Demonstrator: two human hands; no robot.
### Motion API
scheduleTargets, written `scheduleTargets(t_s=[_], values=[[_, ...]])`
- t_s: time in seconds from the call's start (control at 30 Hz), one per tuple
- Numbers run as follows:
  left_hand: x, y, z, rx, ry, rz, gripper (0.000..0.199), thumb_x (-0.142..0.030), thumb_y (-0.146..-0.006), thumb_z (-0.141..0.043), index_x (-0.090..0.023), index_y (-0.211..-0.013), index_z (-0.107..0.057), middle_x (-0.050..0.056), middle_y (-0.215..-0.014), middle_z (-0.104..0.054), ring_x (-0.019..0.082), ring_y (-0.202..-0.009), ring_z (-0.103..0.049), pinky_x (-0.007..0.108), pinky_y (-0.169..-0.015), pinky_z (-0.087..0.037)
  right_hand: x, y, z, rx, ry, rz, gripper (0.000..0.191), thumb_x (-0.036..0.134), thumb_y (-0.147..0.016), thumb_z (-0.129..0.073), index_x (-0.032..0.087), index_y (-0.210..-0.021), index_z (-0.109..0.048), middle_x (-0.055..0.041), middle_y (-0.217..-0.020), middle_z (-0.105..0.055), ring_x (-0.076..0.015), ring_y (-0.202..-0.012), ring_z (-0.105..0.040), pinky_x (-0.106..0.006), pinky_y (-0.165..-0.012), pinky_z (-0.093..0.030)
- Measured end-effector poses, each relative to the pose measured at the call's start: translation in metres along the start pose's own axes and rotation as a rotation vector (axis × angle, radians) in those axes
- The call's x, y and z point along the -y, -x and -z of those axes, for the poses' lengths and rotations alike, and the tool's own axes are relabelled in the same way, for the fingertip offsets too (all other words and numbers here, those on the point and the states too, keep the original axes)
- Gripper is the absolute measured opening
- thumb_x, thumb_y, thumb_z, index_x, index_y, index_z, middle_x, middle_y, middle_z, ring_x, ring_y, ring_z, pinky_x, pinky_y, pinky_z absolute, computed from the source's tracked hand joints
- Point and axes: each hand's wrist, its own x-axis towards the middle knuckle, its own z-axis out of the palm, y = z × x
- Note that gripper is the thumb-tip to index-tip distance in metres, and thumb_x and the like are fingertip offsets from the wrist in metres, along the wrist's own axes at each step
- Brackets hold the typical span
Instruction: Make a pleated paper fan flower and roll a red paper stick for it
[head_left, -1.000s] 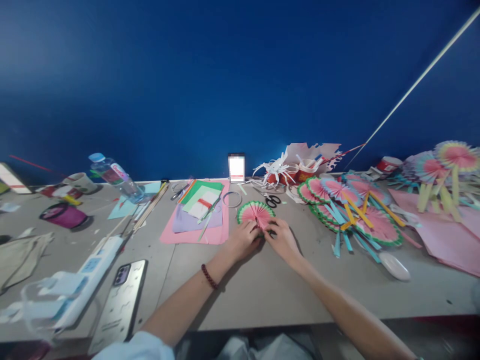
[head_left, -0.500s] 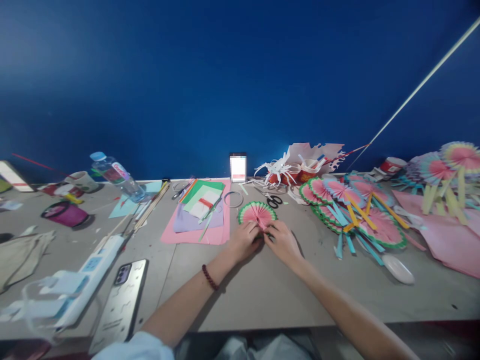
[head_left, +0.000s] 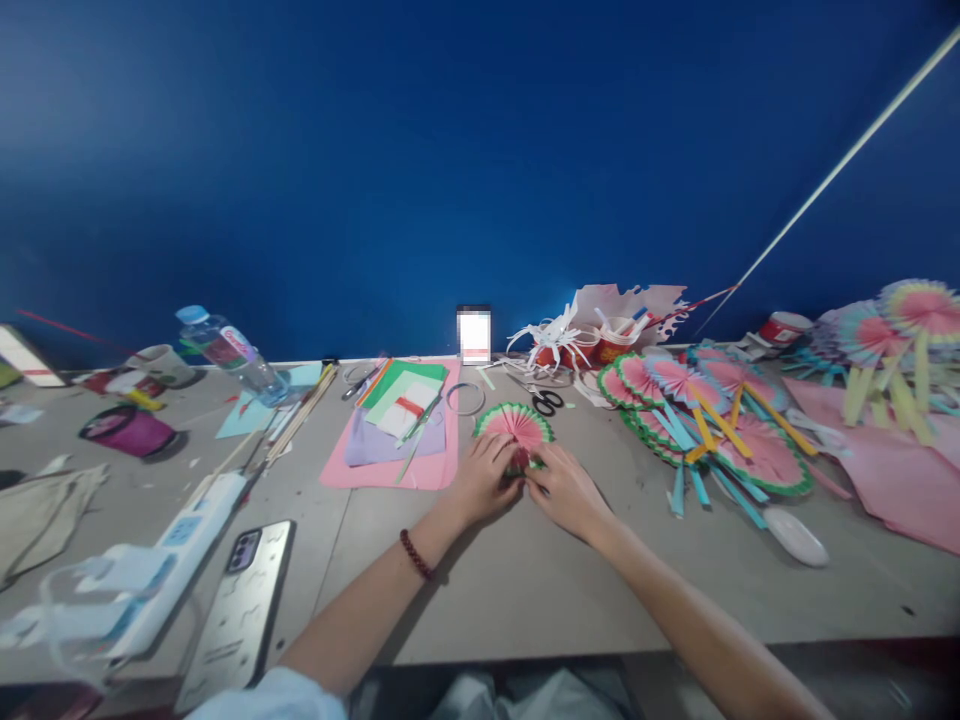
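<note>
A pleated paper fan (head_left: 517, 422), pink with a green and white edge, is spread at the middle of the table. My left hand (head_left: 486, 478) is closed on its near left part, fingers bent over the folds. On the near right part my right hand (head_left: 564, 485) pinches the paper. Both hands meet at the lower side of the fan and hide that part of it. Black-handled scissors (head_left: 549, 403) lie just beyond the fan to the right, and a roll of clear tape (head_left: 466, 399) lies beyond it to the left.
Coloured paper sheets (head_left: 390, 478) lie to the left, with a phone (head_left: 244, 610), a power strip (head_left: 180, 560) and a water bottle (head_left: 232, 350) farther left. Several finished fans (head_left: 765, 455) and a white spoon-shaped item (head_left: 796, 537) are at the right. Another lit phone (head_left: 475, 335) stands against the wall.
My fingers have shifted forward over the fan's near part and bent down around it. A bit of green edge now shows between my hands.
</note>
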Motion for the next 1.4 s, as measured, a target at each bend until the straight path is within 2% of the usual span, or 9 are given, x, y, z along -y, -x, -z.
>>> scheduleTargets(t_s=[0.13, 0.33, 0.57, 0.67, 0.8, 0.9, 1.1, 1.27, 1.4], values=[[0.006, 0.001, 0.004, -0.048, 0.008, 0.080, 0.063, -0.036, -0.076, -0.068, -0.020, -0.133, -0.047, 0.016, -0.135, -0.053, 0.035, -0.131, -0.045, 0.057, -0.111, -0.033, -0.002, 0.001, -0.001, -0.006, -0.042, 0.004, 0.022, 0.013, -0.086, -0.055, 0.021, -0.092, -0.075, -0.0113, -0.103, -0.064, -0.0240, -0.101, -0.058, -0.037, -0.089, -0.049], [0.017, 0.002, 0.002, -0.183, 0.040, 0.303, 0.043, -0.034, -0.091, -0.050, -0.018, -0.131, -0.049, 0.015, -0.135, -0.054, 0.033, -0.128, -0.048, 0.054, -0.107, -0.038, -0.010, 0.002, 0.001, -0.010, -0.080, 0.053, 0.025, 0.012, -0.087, -0.053, 0.021, -0.091, -0.076, -0.0097, -0.108, -0.066, -0.0209, -0.102, -0.061, -0.033, -0.089, -0.050], [0.024, 0.002, 0.007, -0.249, 0.103, 0.464, 0.041, -0.034, -0.089, -0.054, -0.019, -0.127, -0.053, 0.014, -0.126, -0.062, 0.031, -0.121, -0.054, 0.055, -0.107, -0.036, -0.012, 0.002, 0.009, -0.007, -0.112, 0.067, 0.028, 0.011, -0.084, -0.053, 0.022, -0.092, -0.077, -0.0106, -0.118, -0.064, -0.0221, -0.110, -0.059, -0.033, -0.094, -0.049], [0.023, 0.000, 0.008, -0.301, 0.259, 0.440, 0.043, -0.036, -0.088, -0.057, -0.020, -0.128, -0.051, 0.012, -0.126, -0.061, 0.027, -0.120, -0.055, 0.049, -0.104, -0.041, -0.011, 0.002, 0.010, -0.003, -0.073, 0.033, 0.025, 0.012, -0.084, -0.054, 0.022, -0.087, -0.078, -0.0099, -0.101, -0.067, -0.0212, -0.097, -0.062, -0.031, -0.084, -0.049], [0.026, -0.002, 0.003, -0.404, 0.565, 0.484, 0.050, -0.034, -0.083, -0.063, -0.022, -0.129, -0.047, 0.012, -0.126, -0.058, 0.022, -0.112, -0.060, 0.039, -0.092, -0.051, -0.010, 0.002, 0.008, 0.120, -0.069, -0.060, 0.027, 0.016, -0.087, -0.053, 0.025, -0.095, -0.077, -0.0044, -0.080, -0.071, -0.0178, -0.077, -0.065, -0.025, -0.067, -0.046], [0.029, -0.003, 0.002, -0.399, 0.773, 0.569, 0.059, -0.035, -0.077, -0.070, -0.022, -0.129, -0.049, 0.012, -0.124, -0.059, 0.022, -0.106, -0.062, 0.037, -0.089, -0.052, -0.012, 0.003, 0.008, 0.162, -0.124, -0.146, 0.029, 0.018, -0.089, -0.051, 0.027, -0.099, -0.077, -0.0027, -0.088, -0.075, -0.0172, -0.078, -0.069, -0.023, -0.065, -0.045], [0.033, -0.006, 0.004, -0.290, 1.134, 0.613, 0.063, -0.033, -0.069, -0.080, -0.019, -0.126, -0.060, 0.012, -0.133, -0.061, 0.028, -0.123, -0.056, 0.043, -0.107, -0.041, -0.015, 0.001, 0.005, 0.141, -0.237, -0.252, 0.026, 0.023, -0.091, -0.050, 0.024, -0.099, -0.075, -0.0036, -0.100, -0.074, -0.0183, -0.088, -0.069, -0.024, -0.072, -0.047], [0.033, -0.006, 0.002, -0.329, 1.231, 0.662, 0.059, -0.031, -0.066, -0.083, -0.019, -0.121, -0.064, 0.011, -0.125, -0.066, 0.028, -0.117, -0.060, 0.045, -0.105, -0.043, -0.017, 0.000, -0.002, 0.014, -0.278, -0.253, 0.022, 0.028, -0.090, -0.050, 0.021, -0.086, -0.071, -0.0052, -0.091, -0.068, -0.0180, -0.080, -0.065, -0.026, -0.068, -0.047], [0.033, -0.005, 0.002, -0.373, 1.252, 0.702, 0.056, -0.031, -0.066, -0.082, -0.020, -0.118, -0.065, 0.009, -0.120, -0.068, 0.025, -0.112, -0.062, 0.039, -0.099, -0.047, -0.018, 0.000, -0.007, -0.246, -0.377, -0.330, 0.020, 0.037, -0.087, -0.055, 0.020, -0.078, -0.059, -0.0025, -0.077, -0.059, -0.0152, -0.064, -0.055, -0.027, -0.060, -0.044]])
